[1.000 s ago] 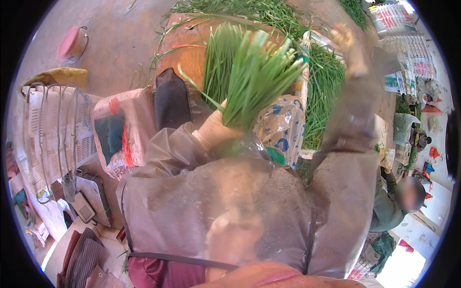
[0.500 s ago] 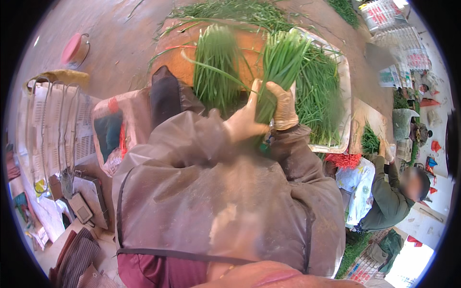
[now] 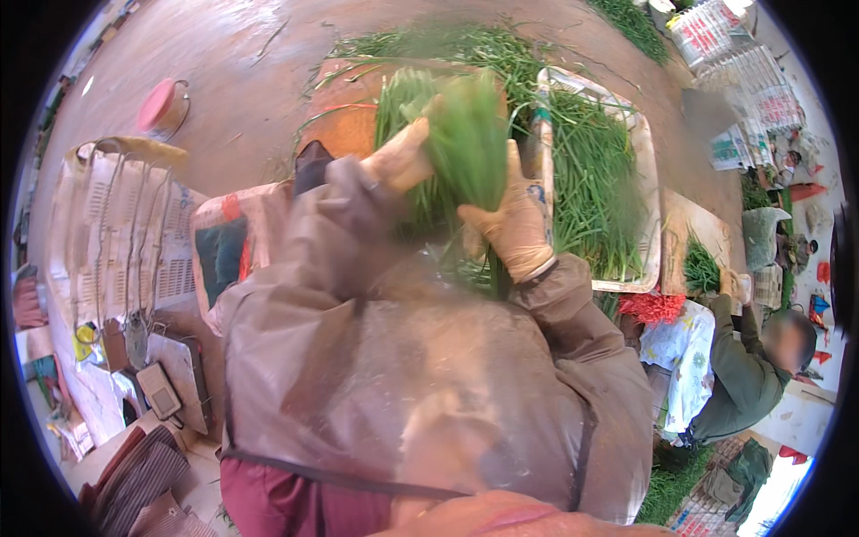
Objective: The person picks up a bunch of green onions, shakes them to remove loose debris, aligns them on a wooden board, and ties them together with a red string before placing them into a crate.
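Observation:
A bunch of garlic chives, smeared by motion, stands upright in front of me. My left hand, gloved and blurred, is closed against its upper left side; the fingertips are partly hidden by the leaves. My right hand, in a pale glove, is beside the lower right of the bunch, thumb and fingers spread apart around its edge. Behind it, another pile of chives lies on an orange-brown board. To the right, a white crate is filled with loose chives.
Loose stalks are strewn beyond the board. A pink bucket stands far left; a pale plastic crate with hanging metal hooks and a pink basket are nearer. At right, a co-worker handles greens beside red string.
My left hand has risen from the lower part of the bunch to its upper left side. My right hand has loosened and spread its fingers. The bunch has shifted left.

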A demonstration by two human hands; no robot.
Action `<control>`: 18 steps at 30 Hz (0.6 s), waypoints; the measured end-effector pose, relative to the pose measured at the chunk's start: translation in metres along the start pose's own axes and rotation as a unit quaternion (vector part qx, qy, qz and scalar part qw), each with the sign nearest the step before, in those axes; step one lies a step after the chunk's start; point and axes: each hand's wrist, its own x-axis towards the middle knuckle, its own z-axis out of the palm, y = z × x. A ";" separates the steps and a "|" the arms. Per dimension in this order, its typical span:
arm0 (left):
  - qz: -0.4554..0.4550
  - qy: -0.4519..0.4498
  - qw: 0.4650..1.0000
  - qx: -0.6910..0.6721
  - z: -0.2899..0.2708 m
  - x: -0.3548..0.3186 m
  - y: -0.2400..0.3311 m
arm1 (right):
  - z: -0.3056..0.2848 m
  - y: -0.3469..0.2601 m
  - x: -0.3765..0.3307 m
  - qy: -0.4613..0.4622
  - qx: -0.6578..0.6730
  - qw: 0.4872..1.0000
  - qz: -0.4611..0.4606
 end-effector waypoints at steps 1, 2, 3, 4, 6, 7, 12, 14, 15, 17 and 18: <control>0.060 -0.086 0.993 -0.055 -0.005 0.006 -0.010 | 0.012 -0.008 -0.002 -0.051 -0.110 0.991 0.047; 0.051 -0.106 0.990 -0.081 -0.005 0.009 -0.015 | 0.011 -0.017 -0.007 -0.054 -0.107 0.993 0.018; 0.050 -0.124 0.985 -0.106 -0.001 0.008 -0.014 | 0.008 -0.023 -0.008 -0.072 -0.098 0.993 -0.003; 0.048 -0.142 0.980 -0.130 0.001 0.005 -0.012 | 0.007 -0.029 -0.010 -0.089 -0.085 0.992 -0.022; 0.001 -0.140 0.982 -0.131 -0.004 0.002 -0.007 | -0.007 -0.023 -0.012 -0.141 -0.052 0.988 -0.031; -0.025 -0.138 0.981 -0.131 -0.006 0.001 -0.005 | -0.013 -0.010 -0.011 -0.101 -0.036 0.993 -0.054; -0.028 -0.143 0.982 -0.118 0.008 0.015 -0.009 | -0.052 -0.031 0.066 0.049 0.000 0.980 -0.194; -0.028 -0.098 0.995 0.012 -0.003 0.014 -0.016 | -0.048 -0.051 0.109 0.000 -0.068 0.956 -0.287; -0.070 -0.132 0.988 -0.048 -0.051 0.020 -0.029 | -0.024 -0.054 0.127 -0.128 0.077 0.962 -0.228; 0.100 -0.054 0.955 0.274 -0.002 0.006 -0.013 | 0.003 -0.050 0.155 -0.297 0.074 0.945 -0.114; 0.089 -0.051 0.972 0.210 0.008 -0.006 -0.005 | 0.013 -0.053 0.166 -0.374 -0.057 0.917 -0.127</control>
